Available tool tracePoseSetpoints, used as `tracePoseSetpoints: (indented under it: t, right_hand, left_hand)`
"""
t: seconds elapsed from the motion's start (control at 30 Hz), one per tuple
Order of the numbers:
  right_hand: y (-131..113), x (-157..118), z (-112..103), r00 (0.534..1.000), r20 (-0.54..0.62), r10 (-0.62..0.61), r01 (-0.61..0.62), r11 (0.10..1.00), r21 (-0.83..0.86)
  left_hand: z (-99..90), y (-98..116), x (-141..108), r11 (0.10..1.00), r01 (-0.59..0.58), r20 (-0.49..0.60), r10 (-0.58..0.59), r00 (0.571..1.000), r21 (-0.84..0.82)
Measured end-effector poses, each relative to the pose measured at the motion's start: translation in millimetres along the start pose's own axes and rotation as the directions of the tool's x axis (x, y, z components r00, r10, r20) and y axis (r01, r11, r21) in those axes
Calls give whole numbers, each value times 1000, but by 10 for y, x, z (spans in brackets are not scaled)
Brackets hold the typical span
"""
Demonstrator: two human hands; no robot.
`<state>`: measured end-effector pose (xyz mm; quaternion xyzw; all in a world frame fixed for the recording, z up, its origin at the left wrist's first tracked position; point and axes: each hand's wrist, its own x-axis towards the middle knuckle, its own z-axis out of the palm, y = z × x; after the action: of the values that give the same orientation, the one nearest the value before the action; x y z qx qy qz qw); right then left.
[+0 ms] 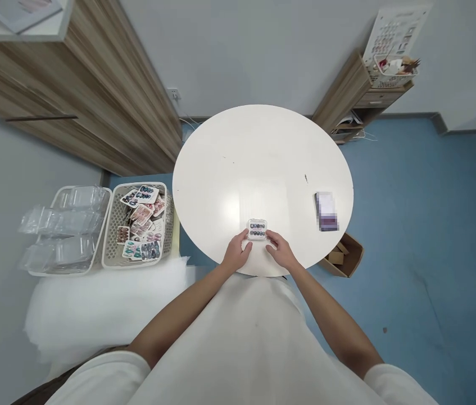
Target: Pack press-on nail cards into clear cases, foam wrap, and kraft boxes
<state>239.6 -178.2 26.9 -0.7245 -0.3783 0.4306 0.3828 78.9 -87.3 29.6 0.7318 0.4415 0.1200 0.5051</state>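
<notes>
On worktop (263, 146), near edge, head view: case (257, 238) w/ 2 rows of nails (257, 233), b/w L hand (238, 251) & R hand (280, 250), both loosely spread, fingertips at its sides. Prob. 1 case filled; closed or not, can't tell. AFAICT uncased: nail cards (142, 214) in basket (113, 233); clear boxes (69, 253) sit alongside.

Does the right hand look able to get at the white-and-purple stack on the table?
Likely yes: the right hand is at the clear case, and nothing visible stands between that hand and the stack.
</notes>
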Motion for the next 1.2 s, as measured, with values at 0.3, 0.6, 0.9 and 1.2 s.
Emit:
tracePoseSetpoints:
  t: [0.3, 0.6, 0.9, 1.2]
  right_hand:
    - [348, -172, -362, 996, 51, -70, 76, 991, -114]
    - [445, -164, -365, 966, 173, -194, 240, 920, -308]
    - [291, 97, -353, 846, 372, -383, 533, 571, -624]
    - [341, 272, -391, 722, 586, -367, 688, 302, -659]
  left_hand:
    - [410, 159, -146, 990, -30, 25, 27, 999, 138]
    - [547, 37, -233, 925, -106, -42, 130, 991, 363]
    - [413, 18, -174, 784, -224, 110, 197, 974, 579]
    - [314, -21, -56, 720, -349, 258, 239, 936, 600]
